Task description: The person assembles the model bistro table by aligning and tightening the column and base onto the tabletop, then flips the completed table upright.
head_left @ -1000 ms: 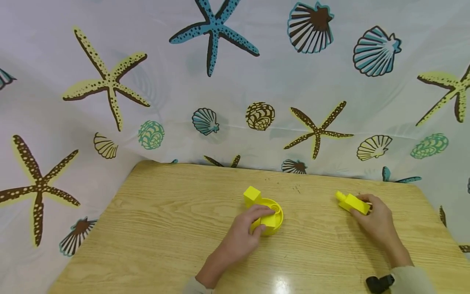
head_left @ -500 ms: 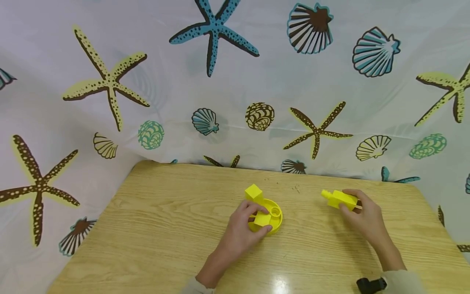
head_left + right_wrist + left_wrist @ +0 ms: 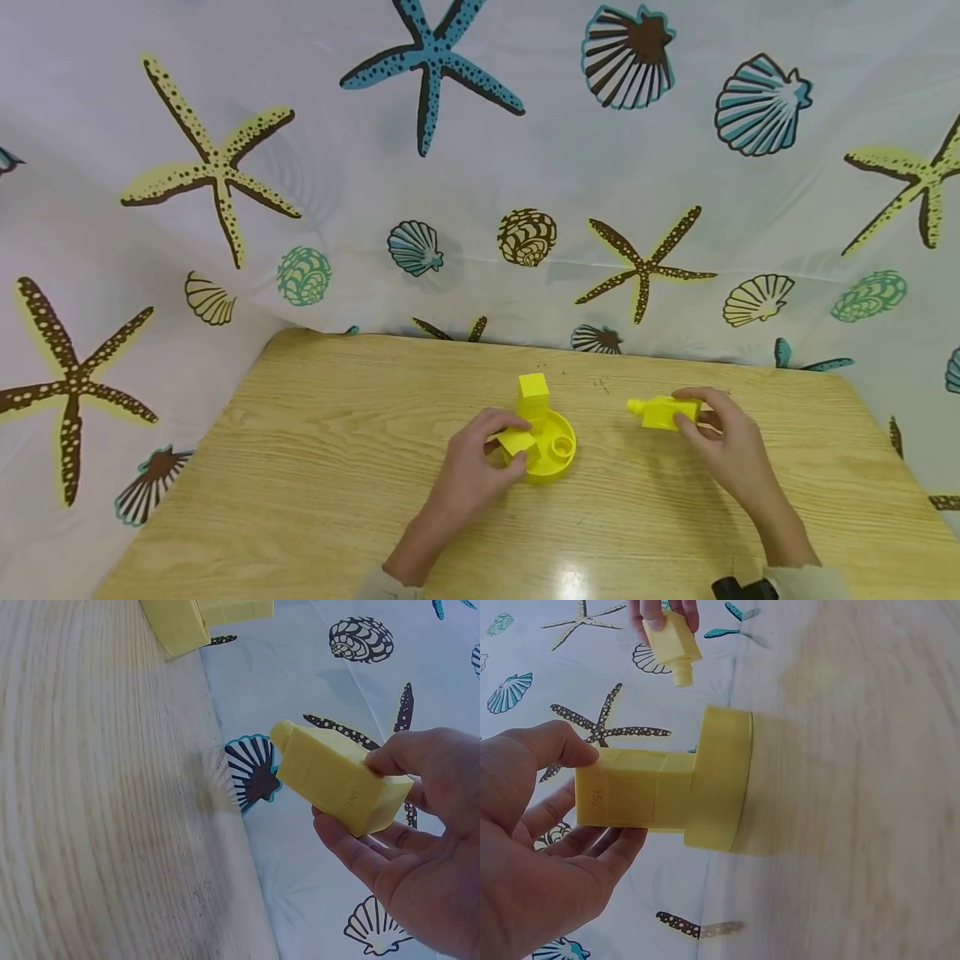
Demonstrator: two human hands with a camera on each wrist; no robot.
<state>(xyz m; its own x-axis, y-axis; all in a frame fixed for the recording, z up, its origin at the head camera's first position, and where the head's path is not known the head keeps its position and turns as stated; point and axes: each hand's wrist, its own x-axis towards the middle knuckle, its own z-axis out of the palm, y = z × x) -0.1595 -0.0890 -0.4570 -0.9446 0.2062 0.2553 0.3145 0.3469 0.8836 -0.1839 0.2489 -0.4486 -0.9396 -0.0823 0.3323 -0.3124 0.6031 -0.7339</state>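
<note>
A wooden desk is seen from above, backed by a white cloth printed with starfish and shells in yellow, blue, brown and green. Near the middle, a round yellow tray with a raised rim is set on the desk. A yellow block at the tray's left side is pinched between the curled thumb and fingers of the left hand; small digits are seen on its face in the left wrist view. Just behind it, a second block is stood upright at the tray's back edge. In the tray's right part, a small ring-shaped socket is left uncovered. To the right, above the desk and apart from the tray, a yellow bottle-shaped piece is gripped at its wide end by the right hand, fingers and thumb bent around it, its narrow neck pointed left.
</note>
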